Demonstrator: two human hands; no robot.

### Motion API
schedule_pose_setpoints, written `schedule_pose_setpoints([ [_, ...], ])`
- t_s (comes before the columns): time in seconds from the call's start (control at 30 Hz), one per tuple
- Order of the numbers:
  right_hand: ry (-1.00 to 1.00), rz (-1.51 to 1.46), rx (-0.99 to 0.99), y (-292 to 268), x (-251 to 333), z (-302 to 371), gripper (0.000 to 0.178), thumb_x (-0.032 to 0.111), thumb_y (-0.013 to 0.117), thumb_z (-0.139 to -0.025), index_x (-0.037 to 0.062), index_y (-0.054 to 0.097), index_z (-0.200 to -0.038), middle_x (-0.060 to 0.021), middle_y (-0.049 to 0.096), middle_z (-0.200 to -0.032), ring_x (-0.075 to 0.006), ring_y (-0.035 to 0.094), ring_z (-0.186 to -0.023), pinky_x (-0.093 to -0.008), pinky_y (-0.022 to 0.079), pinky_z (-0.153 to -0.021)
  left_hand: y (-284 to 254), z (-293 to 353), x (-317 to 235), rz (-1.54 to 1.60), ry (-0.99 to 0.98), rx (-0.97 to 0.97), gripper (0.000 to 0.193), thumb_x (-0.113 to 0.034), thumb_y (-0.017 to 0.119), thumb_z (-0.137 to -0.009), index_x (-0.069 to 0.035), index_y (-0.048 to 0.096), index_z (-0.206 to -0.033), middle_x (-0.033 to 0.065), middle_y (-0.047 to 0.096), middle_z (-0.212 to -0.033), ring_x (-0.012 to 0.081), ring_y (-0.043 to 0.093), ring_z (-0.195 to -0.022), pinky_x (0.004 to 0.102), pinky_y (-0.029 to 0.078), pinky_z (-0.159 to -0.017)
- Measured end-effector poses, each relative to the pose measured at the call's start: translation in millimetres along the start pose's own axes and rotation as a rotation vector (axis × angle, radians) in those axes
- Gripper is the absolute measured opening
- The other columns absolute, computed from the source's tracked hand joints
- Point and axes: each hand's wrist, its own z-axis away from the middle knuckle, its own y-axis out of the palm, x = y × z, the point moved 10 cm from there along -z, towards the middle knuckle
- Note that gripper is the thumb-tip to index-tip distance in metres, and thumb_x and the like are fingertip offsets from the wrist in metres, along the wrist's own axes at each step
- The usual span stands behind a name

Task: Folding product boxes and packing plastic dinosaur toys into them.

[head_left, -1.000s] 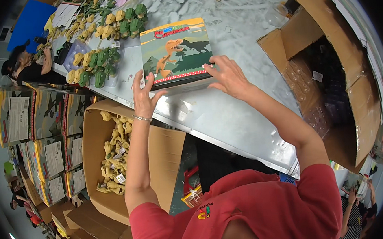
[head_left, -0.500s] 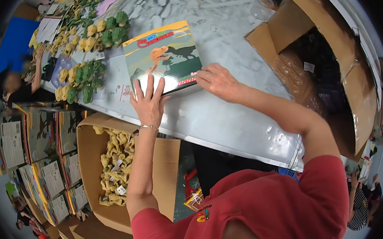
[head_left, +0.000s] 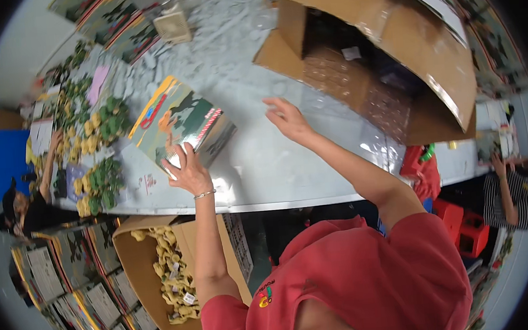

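A picture box [head_left: 181, 119] with dinosaurs on its cover sits turned at an angle on the table, its right side wall showing. My left hand [head_left: 190, 172] rests on the box's near edge, fingers spread and bent over the cover rather than wrapped round it. A thin bracelet [head_left: 205, 194] circles that wrist. Off to the right, my right hand [head_left: 290, 121] hovers over the table, apart from the box, with its fingers loosely spread and nothing in them. Left of the box lie green toy dinosaurs [head_left: 105, 183] and yellow ones [head_left: 83, 206], set in rows.
A large open carton [head_left: 438, 98] with clear plastic wrap lies on the table's right. Below the table edge, another carton [head_left: 136, 262] holds yellow plush toys [head_left: 172, 277]. Stacked picture boxes [head_left: 76, 257] stand at lower left. A small fan [head_left: 172, 26] stands far back. Co-workers [head_left: 44, 207] are at both sides.
The box has turned clockwise and shifted left in view. My right hand has come off its corner, while my left stays on it. The whole view has swung to the right.
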Motion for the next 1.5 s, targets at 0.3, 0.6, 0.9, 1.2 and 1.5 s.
schedule_pose_setpoints([
  [0.3,0.462,0.134,-0.266,-223,-92,257,0.013,0.012,0.056,-0.082,0.0018,0.064,-0.079,-0.0102,0.065,-0.072,-0.0154,0.062,-0.068,-0.0283,0.048,-0.062,23,-17,-30,-0.365,0.056,0.093,0.06,-0.015,0.057,-0.08,-0.032,0.039,-0.135,-0.0115,0.035,-0.142,0.0275,0.036,-0.125,0.0534,0.041,-0.075],
  [0.6,0.814,-0.181,-0.765,-453,-158,363,0.031,0.035,0.062,-0.083,0.0044,0.06,-0.087,-0.0021,0.058,-0.074,-0.009,0.054,-0.067,-0.0258,0.04,-0.053,36,-22,-38,-0.45,0.129,0.147,0.055,-0.013,0.055,-0.085,-0.032,0.039,-0.134,-0.0116,0.036,-0.141,0.0298,0.036,-0.124,0.0474,0.037,-0.089],
  [0.9,1.155,-0.451,-0.815,-421,-215,375,0.05,0.036,0.072,-0.074,0.0113,0.055,-0.114,-0.0143,0.054,-0.116,-0.0375,0.044,-0.115,-0.0585,0.036,-0.091,42,-24,-24,-0.482,0.178,0.119,0.05,-0.019,0.05,-0.089,-0.033,0.036,-0.134,-0.0106,0.04,-0.138,0.0344,0.043,-0.117,0.0451,0.04,-0.082],
  [1.2,0.845,-0.769,-0.895,-413,-233,372,0.023,0.019,0.064,-0.078,0.0054,0.059,-0.097,-0.0128,0.059,-0.105,-0.0279,0.059,-0.097,-0.045,0.045,-0.087,43,-32,-13,-0.278,0.109,0.139,0.037,-0.025,0.042,-0.093,-0.031,0.046,-0.13,-0.0102,0.043,-0.136,0.0397,0.042,-0.119,0.0496,0.038,-0.09],
  [1.5,0.424,-0.374,-1.094,-416,-230,401,0.005,0.004,0.063,-0.073,0.0017,0.062,-0.069,-0.0113,0.058,-0.106,-0.0209,0.047,-0.111,-0.0337,0.036,-0.094,59,-38,-23,-0.348,0.131,0.137,0.036,-0.026,0.042,-0.092,-0.034,0.048,-0.127,-0.0125,0.045,-0.134,0.0331,0.051,-0.107,0.0444,0.046,-0.078],
])
